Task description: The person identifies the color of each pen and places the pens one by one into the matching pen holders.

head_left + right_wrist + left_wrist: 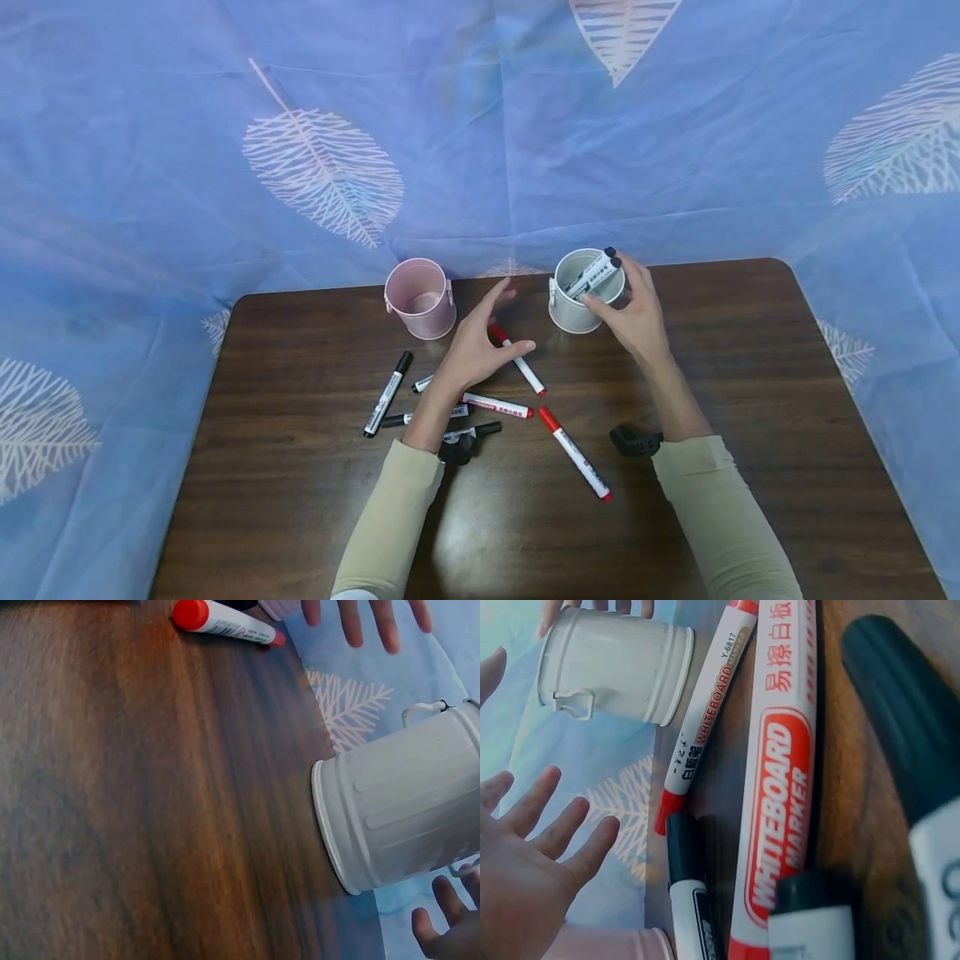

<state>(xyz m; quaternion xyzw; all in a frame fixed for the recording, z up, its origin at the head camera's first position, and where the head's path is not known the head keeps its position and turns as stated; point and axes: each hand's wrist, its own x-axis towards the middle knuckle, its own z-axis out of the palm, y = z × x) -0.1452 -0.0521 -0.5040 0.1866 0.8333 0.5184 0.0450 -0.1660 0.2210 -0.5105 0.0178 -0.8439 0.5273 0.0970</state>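
Note:
Above the red whiteboard marker [530, 372] my left hand [474, 350] hovers with thumb and fingers spread, holding nothing. My right hand [637, 321] is at the white bucket [576, 318], its thumb by the near rim and its fingertips right beside the black ends of the markers. Two black whiteboard markers [596, 275] lean inside that bucket, ends sticking up over the right rim. In the right wrist view, the fingers [450, 915] appear past the bucket, loosely parted. Under and near the left forearm lie another red marker [497, 406] and several black markers [387, 393].
A pink bucket [422, 325] stands at the back edge, left of the white one. One more red marker [575, 454] lies slanted in front, between the forearms. Behind the brown wooden table [285, 517] hangs a blue cloth [465, 150] with white leaf prints.

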